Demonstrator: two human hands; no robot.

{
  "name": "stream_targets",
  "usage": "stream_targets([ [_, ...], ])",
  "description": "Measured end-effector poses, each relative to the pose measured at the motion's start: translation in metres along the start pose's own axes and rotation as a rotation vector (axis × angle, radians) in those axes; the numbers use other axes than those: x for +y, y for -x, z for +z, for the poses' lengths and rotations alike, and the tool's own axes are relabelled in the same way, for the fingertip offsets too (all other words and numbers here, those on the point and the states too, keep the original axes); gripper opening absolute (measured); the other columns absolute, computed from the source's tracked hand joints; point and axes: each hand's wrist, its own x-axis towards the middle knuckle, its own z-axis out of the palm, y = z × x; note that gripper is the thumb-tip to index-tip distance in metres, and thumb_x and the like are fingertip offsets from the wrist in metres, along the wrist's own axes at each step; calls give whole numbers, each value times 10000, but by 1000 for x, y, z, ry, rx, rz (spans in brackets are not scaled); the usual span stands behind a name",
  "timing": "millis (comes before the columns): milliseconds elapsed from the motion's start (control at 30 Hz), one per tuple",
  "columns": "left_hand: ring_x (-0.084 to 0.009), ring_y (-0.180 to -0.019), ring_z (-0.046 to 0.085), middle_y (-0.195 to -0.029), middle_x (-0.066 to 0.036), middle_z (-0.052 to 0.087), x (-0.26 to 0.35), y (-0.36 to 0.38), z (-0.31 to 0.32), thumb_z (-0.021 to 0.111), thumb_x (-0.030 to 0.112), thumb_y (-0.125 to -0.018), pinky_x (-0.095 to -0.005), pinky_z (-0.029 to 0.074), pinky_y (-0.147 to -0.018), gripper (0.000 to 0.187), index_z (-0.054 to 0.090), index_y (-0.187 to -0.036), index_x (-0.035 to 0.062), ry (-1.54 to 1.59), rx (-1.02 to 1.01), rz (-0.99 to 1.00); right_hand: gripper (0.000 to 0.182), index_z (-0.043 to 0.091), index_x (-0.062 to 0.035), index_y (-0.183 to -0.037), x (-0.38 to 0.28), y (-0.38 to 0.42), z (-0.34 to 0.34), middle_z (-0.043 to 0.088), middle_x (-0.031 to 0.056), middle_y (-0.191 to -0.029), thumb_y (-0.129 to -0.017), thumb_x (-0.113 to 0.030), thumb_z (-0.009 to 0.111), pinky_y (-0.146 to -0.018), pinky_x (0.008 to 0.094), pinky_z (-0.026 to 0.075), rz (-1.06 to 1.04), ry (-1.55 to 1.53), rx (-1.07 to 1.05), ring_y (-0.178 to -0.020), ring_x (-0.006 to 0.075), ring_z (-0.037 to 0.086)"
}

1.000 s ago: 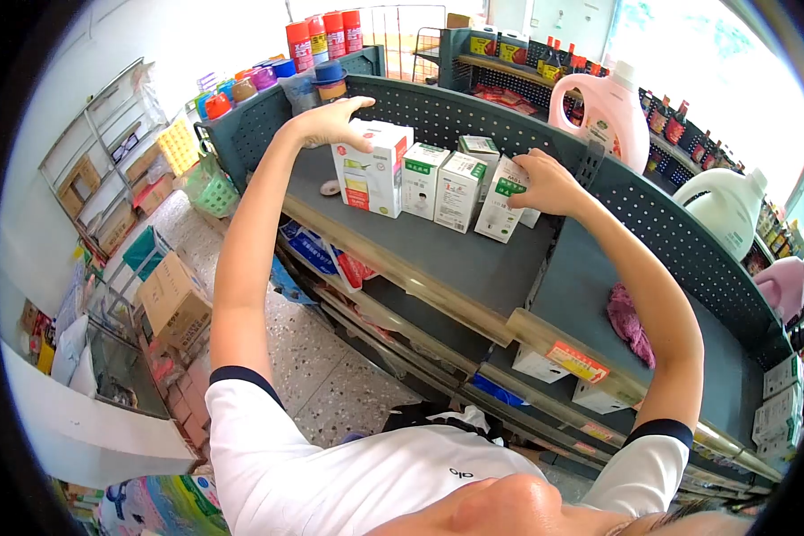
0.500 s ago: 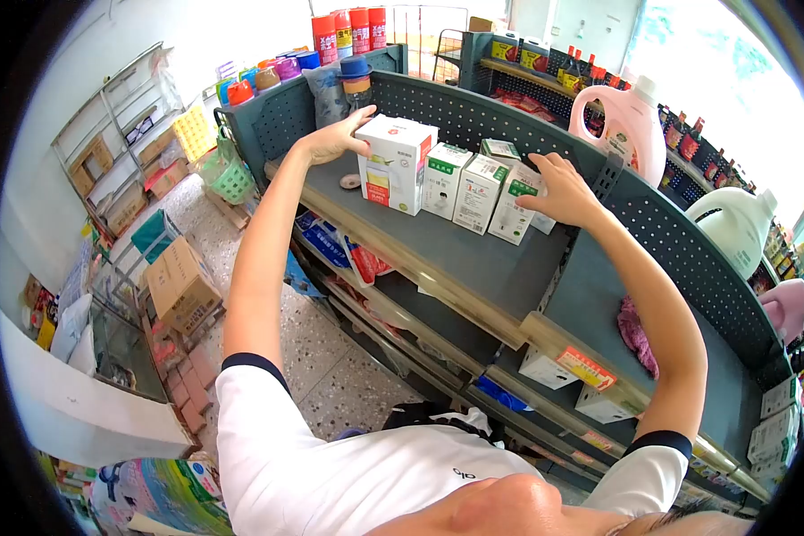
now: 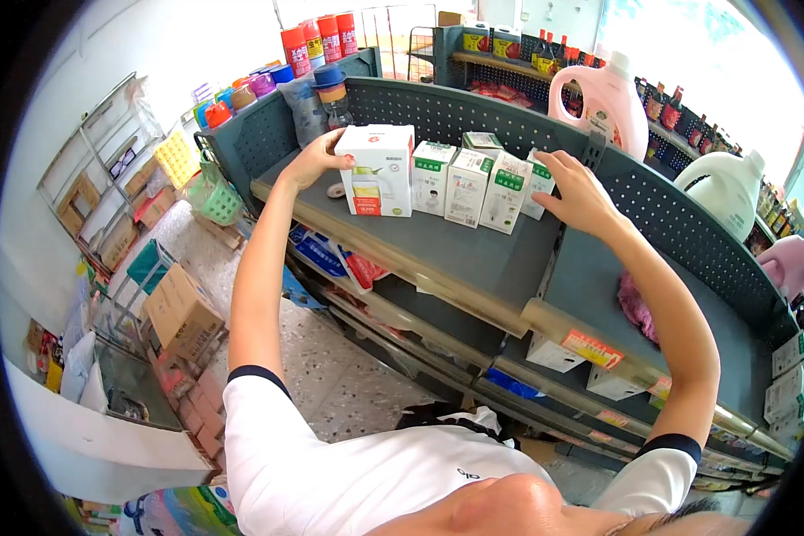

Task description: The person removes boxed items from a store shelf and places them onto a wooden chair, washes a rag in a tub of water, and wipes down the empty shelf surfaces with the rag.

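Note:
My left hand [image 3: 320,162] grips the left edge of a large white box [image 3: 377,171] with a glass pictured on its front, thumb on the front face. To its right, several smaller white-and-green boxes stand upright in a row on the grey shelf [image 3: 473,268], one [image 3: 482,140] of them behind the others. My right hand [image 3: 583,189] is at the right end of the row, fingers apart and curved against the edge of the last small box [image 3: 538,186]. Part of that box is hidden by its neighbour [image 3: 506,191].
A pink jug [image 3: 603,112] and a pale green jug [image 3: 725,195] stand beyond the perforated back panel. A dark bottle with a blue cap [image 3: 332,94] is behind my left hand. Pink cloth [image 3: 636,308] lies on the right shelf section. A carton [image 3: 184,313] sits on the floor at left.
The large box has turned so its front faces me more squarely. The last small box shows more upright beside the row, and my right thumb has come off the neighbouring box. The view has shifted slightly.

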Motion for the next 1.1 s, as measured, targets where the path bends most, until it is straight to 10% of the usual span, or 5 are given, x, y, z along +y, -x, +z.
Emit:
stream_targets([
  [567,-188,-1092,564,-1171,-94,576,61,52,29,745,-10,-704,-328,482,-920,654,445,-1285,-27,25,307,370,434,519,-28,-1224,-33,19,-14,548,149,-1144,-832,-170,638,-930,430,445,6,-20,99,-1080,325,550],
  [900,-193,-1090,576,-1189,-125,583,172,53,128,746,1,-716,-325,480,-927,675,438,-1314,-50,144,64,688,668,473,-39,-1319,-67,78,-91,574,191,-1181,-804,-381,727,-936,399,443,59,-52,385,-1097,331,566],
  [1100,-194,-1093,574,-1193,-118,578,209,58,237,773,22,-661,-322,472,-925,736,449,-1320,-40,192,-104,791,816,379,-137,-1428,-92,181,-161,510,75,-1335,-742,-314,784,-931,357,413,202,-120,431,-1198,219,491],
])
